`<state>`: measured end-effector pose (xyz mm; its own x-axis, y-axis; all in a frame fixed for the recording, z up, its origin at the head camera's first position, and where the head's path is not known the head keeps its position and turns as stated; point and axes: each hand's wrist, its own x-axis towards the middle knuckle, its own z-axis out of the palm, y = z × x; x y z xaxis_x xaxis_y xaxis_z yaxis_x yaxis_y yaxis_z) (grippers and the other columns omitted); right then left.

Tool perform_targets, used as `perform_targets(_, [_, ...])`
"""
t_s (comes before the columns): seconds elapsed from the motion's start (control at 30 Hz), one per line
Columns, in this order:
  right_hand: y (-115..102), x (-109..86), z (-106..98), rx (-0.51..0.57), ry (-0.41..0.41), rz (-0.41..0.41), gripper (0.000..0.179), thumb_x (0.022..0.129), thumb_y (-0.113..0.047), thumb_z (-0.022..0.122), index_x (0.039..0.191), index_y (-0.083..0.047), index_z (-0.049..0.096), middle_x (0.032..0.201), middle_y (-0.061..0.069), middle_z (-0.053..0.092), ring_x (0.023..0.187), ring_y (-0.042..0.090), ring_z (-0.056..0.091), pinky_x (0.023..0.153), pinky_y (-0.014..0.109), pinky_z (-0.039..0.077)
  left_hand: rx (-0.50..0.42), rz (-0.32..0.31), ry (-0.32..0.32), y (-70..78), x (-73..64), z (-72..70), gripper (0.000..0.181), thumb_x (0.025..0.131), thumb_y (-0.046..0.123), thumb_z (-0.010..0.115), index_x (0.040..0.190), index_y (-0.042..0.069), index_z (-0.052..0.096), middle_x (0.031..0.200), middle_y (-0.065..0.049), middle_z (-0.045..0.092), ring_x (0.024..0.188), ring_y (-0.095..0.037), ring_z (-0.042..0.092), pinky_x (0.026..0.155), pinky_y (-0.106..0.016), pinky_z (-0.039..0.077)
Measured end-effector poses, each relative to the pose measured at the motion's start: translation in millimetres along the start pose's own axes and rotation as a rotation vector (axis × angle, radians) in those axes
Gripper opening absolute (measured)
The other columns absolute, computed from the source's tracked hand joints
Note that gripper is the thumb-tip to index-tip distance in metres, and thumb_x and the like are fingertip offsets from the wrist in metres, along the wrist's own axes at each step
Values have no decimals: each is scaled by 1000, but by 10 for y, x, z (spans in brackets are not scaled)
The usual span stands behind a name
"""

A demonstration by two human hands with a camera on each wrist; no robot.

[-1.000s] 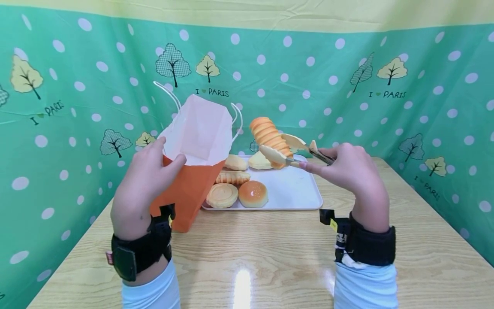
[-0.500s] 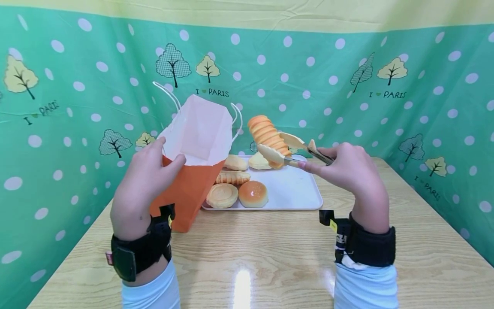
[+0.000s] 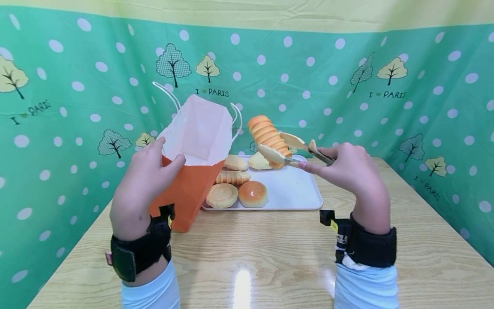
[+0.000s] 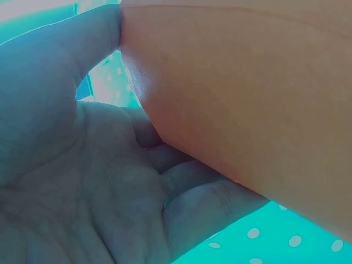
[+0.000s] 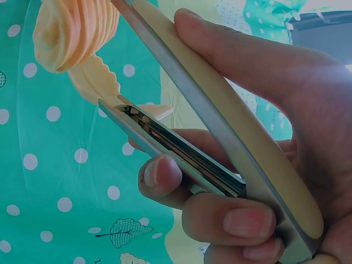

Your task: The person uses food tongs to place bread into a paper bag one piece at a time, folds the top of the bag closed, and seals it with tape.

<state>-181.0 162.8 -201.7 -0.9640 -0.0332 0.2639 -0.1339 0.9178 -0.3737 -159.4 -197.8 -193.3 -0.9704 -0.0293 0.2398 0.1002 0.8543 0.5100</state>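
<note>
My left hand [image 3: 148,176] holds an orange paper bag [image 3: 189,184] with a white inside by its left edge. In the left wrist view, the thumb lies on one side of the bag [image 4: 236,99] and the fingers go behind it. The bag is tilted, its mouth facing up and toward me. My right hand [image 3: 353,169] grips food tongs [image 5: 203,104], fingers curled round the lower arm and thumb on the upper one. Between the tongs' cream tips is a ridged, spiral bread roll [image 3: 268,135], raised above the tray, right of the bag's mouth.
A white tray [image 3: 291,189] lies behind the bag on the wooden table [image 3: 270,249]. On its left part sit a sesame bun [image 3: 253,194], a round flat pastry [image 3: 221,195], a croissant-like bread [image 3: 233,177] and other breads. A green dotted curtain [image 3: 308,86] surrounds the table.
The tongs and the spiral bread have shifted slightly left and then stayed still. The left side of the curtain has slid leftward. The left hand and bag look the same.
</note>
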Motion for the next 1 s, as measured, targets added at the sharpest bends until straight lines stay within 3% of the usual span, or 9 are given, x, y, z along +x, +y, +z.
perform_targets(0.73, [-2,-38,-8,1,18,0,88,65,-80,52,128,-19,59,67,9,51,63,25,46,49,35,33,4,1,5,-6,-5,29,76,95,38,41,147,-5,8,142,-35,33,111,-45,38,89,-63,46])
perform_targets(1.0, [-21,-62,-8,5,62,-8,87,64,-81,51,129,-23,58,56,3,37,55,23,41,44,34,29,7,6,8,-14,0,42,75,95,37,41,147,-6,8,142,-35,33,111,-45,38,89,-63,46])
